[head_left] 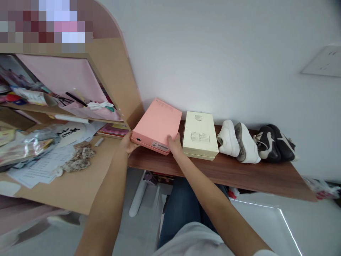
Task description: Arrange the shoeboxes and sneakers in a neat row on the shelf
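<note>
A pink shoe box (158, 122) is held between my two hands at the left end of a dark wooden shelf (226, 170), its lid on and its body slightly turned. My left hand (128, 145) grips its left front corner, fingers partly hidden beneath. At the right front corner, my right hand (174, 144) presses its thumb on the lid near a barcode label. Just to the right lies a cream shoe box (201, 133), closed, printed side up. Beyond it stand white sneakers (229, 138), then black shoes (268, 144) with white marks.
To the left is a desk (106, 156) with papers (45, 167), a patterned scrunchie (80, 156) and plastic bags. Its wooden side panel (112, 67) rises close to the pink box. A white wall (213, 53) backs the shelf, with a socket plate (323, 62) at right.
</note>
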`<state>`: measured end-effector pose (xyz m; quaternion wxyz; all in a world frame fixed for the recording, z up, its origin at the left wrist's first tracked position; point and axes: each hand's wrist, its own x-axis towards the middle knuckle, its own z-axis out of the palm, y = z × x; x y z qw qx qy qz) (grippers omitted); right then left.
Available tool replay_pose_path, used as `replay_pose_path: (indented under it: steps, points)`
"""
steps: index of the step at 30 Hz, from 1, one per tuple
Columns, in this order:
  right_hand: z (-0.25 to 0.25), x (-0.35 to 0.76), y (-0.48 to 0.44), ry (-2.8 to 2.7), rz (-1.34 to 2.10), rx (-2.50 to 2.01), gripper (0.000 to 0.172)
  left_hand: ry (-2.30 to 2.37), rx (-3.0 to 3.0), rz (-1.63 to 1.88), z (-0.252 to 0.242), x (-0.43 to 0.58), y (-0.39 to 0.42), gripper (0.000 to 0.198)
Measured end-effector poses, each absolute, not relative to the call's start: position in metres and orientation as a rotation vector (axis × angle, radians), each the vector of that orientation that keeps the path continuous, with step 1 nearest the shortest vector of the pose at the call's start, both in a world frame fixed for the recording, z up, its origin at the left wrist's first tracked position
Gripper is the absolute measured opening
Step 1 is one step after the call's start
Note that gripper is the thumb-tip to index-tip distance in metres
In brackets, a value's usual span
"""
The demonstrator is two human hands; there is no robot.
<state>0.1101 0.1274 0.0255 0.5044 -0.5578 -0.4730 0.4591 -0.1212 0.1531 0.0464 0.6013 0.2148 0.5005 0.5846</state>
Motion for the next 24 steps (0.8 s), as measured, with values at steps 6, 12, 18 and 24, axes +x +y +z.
replay_pose_path:
  steps: [6,12,18,24]
  points:
    - [0.045,0.105,0.135,-1.314,0.971,-1.572,0.067,1.086,0.486,1.474,0.054,-0.117,0.151,0.018]
    - [0.073,0.091,0.143,-1.521,0.980,-1.425,0.056,1.105,0.580,1.463,0.060,-0.105,0.147,0.026]
    - [0.109,0.081,0.131,-1.524,1.011,-1.417,0.087,1.057,0.777,1.440,0.077,-0.091,0.144,0.043]
    - [0.108,0.085,0.136,-1.463,1.119,-1.254,0.112,1.191,0.916,1.468,0.107,-0.083,0.139,0.059]
